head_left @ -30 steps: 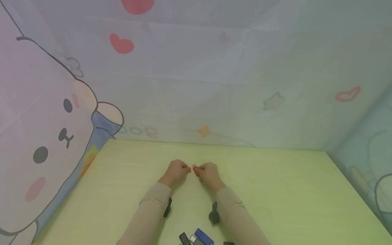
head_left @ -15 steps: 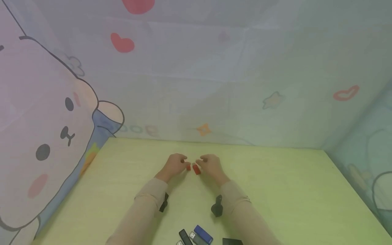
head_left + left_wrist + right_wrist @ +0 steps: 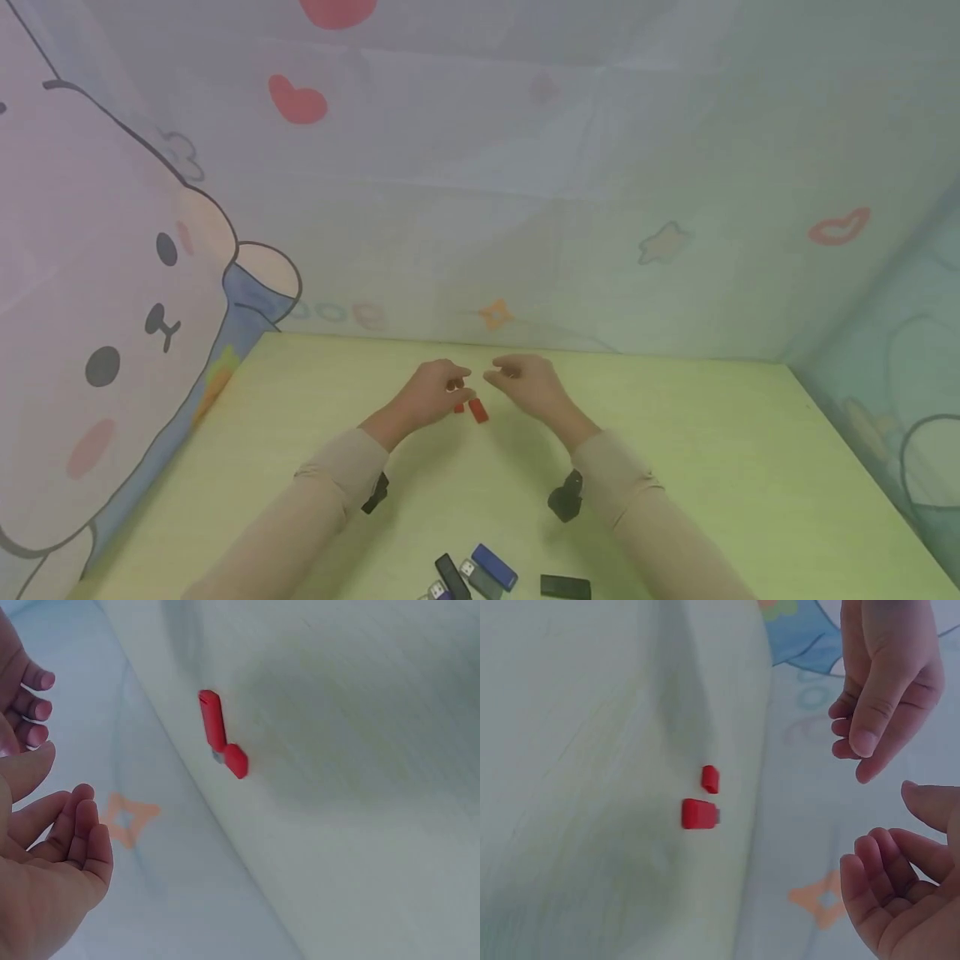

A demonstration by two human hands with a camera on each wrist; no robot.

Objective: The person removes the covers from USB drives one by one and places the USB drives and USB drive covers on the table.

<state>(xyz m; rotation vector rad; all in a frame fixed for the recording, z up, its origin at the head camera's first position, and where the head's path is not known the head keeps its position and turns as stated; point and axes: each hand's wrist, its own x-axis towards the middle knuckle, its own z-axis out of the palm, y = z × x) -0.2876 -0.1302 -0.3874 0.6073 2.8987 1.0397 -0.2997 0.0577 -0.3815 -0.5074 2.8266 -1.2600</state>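
A red USB stick [image 3: 478,411] lies on the table between my hands, its metal plug [image 3: 718,815] bare in the right wrist view. Beside it sits its small red cap [image 3: 710,778], apart from the plug and partly covered by my fingers in the head view. My left hand [image 3: 433,393] hovers over the cap, fingers loosely bent, holding nothing. To the right of the stick, my right hand [image 3: 531,387] hangs above the table, also holding nothing, with thumb and fingers apart.
At the near edge lie a blue USB stick [image 3: 494,567], a grey one [image 3: 482,579], a black one [image 3: 453,577] and a purple one partly cut off. A separate black stick [image 3: 566,587] lies right of them. A printed cloth [image 3: 465,208] hangs behind the table.
Both hands have let go of the red stick and cap, leaving them on the table. The hands have risen away, the right one also moving rightward.
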